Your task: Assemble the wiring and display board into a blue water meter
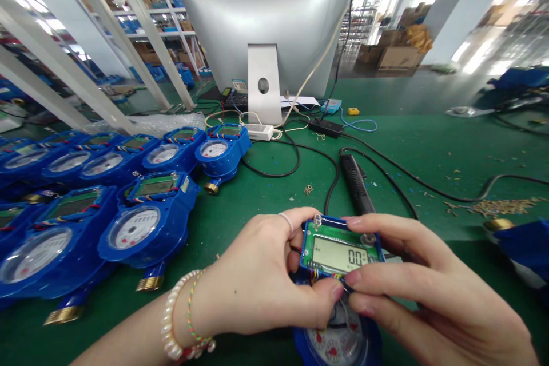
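Both my hands hold a blue water meter (338,343) near the table's front edge. Its top carries a green circuit board with an LCD screen (337,253) that reads 00. My left hand (261,274), with a ring and beaded bracelets, grips the board's left side, thumb at the lower edge. My right hand (424,286) pinches the board's right side, one finger along the top and one along the bottom. The meter's round dial shows below the board, partly hidden by my fingers.
Several blue water meters (141,229) lie in rows at the left. A black electric screwdriver (355,183) with its cable lies behind my hands. The back of a silver monitor (266,28) stands at the far edge. A pile of small screws (501,206) lies at the right.
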The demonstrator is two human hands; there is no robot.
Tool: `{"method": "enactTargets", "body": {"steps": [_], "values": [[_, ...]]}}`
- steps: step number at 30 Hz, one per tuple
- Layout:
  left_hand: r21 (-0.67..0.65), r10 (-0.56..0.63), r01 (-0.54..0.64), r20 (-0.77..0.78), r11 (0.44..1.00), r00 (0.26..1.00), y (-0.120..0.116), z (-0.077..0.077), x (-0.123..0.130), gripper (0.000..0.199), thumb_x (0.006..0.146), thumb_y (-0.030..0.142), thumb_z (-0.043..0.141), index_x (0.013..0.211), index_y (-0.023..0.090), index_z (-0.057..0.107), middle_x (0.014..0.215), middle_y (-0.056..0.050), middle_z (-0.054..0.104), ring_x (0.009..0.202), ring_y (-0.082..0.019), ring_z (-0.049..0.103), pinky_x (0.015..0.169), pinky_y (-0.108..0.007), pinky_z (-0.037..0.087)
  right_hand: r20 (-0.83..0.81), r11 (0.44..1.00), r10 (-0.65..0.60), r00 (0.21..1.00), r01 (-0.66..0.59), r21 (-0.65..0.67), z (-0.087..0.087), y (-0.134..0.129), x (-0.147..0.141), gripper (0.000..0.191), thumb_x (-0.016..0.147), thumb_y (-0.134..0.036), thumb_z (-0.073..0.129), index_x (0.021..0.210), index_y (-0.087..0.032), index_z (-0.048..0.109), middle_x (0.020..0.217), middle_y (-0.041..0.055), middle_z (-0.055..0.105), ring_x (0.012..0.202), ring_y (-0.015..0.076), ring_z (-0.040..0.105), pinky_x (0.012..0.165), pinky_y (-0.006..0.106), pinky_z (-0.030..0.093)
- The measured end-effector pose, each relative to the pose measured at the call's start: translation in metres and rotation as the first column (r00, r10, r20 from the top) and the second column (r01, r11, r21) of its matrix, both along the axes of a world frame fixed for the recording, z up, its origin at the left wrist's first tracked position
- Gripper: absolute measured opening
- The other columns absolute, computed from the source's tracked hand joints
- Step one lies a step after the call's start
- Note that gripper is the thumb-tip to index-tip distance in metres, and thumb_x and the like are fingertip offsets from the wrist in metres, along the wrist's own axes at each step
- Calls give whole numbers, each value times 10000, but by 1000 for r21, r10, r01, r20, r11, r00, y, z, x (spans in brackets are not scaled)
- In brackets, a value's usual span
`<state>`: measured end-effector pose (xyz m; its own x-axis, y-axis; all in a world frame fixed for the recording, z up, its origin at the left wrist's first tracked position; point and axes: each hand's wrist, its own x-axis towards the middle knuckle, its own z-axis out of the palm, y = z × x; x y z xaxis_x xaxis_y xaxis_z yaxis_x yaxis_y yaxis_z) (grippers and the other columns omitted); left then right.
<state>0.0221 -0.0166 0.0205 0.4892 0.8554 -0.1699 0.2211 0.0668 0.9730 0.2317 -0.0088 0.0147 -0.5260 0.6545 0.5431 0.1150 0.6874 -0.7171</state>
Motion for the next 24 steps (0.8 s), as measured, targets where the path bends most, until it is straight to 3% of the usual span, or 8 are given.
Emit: {"method": "enactTargets", "body": {"steps": [3,14,17,20,24], "values": [[9,-16,16,1,1000,1000,0,0,0,257,795,271,637,1010,193,522,923,19,592,771,-92,577,641,-151,450,-27,1000,-16,1000,15,-24,-4,-1,-2,564,1243,-247,404,824,-40,719,1092,179,383,1017,315,407,881,257,435],[-10,-13,13,8,1000,1000,3,-2,-1,270,794,297,651,998,178,520,997,13,601,804,-88,588,682,-151,463,6,998,-35,999,36,-53,-7,-4,10,452,1246,-267,483,932,-81,749,1153,155,348,1023,311,407,900,283,437],[-23,-38,39,45,999,998,3,-2,0,247,805,265,635,1001,185,507,909,29,603,797,-86,579,701,-152,459,60,995,94,994,-96,38,-6,2,14,423,1287,-251,443,1032,-60,721,1188,169,311,1040,296,398,917,254,424],[-42,-37,40,67,998,997,0,-1,1,242,810,240,620,1013,197,496,955,24,593,812,-92,566,715,-166,459,99,982,159,982,-167,83,-4,7,16,402,1301,-265,424,1088,-57,693,1208,169,289,1056,294,385,967,259,381],[7,-21,21,4,1000,1000,-2,-1,2,299,796,249,627,1063,216,497,1008,13,587,794,-98,565,685,-175,460,109,994,82,991,-89,61,-2,5,10,426,1271,-199,368,1046,-64,704,1193,155,310,1053,291,387,968,276,377]]}}
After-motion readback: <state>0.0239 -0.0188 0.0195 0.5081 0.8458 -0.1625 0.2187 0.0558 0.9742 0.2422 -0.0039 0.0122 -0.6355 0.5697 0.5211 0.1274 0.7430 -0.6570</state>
